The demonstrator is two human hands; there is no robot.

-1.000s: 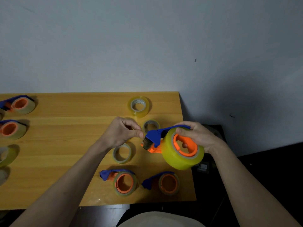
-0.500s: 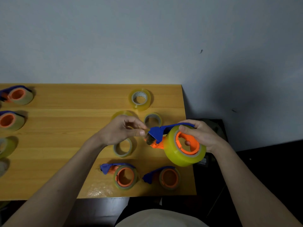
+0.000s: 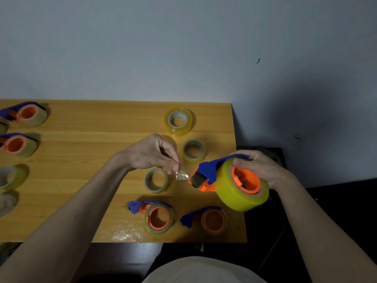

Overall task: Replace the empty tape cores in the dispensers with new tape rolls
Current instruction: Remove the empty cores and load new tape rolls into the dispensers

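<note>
The biggest risk is the dispenser (image 3: 206, 176) itself: I hold it in the air just off the bench's (image 3: 81, 156) right edge, my right hand (image 3: 259, 168) curled over its blue handle, thumb at the orange hub, and a hard tug could twist it loose. Next, the fat yellow roll (image 3: 240, 193) could slide off that hub (I can't tell how firmly it is seated). Smallest, the clear tape end (image 3: 182, 176) that my left hand (image 3: 152, 153) pinches between thumb and fingertips may crumple, stick to itself or tear at the dispenser's mouth. It looks glossy, wrinkled and very thin.
</note>
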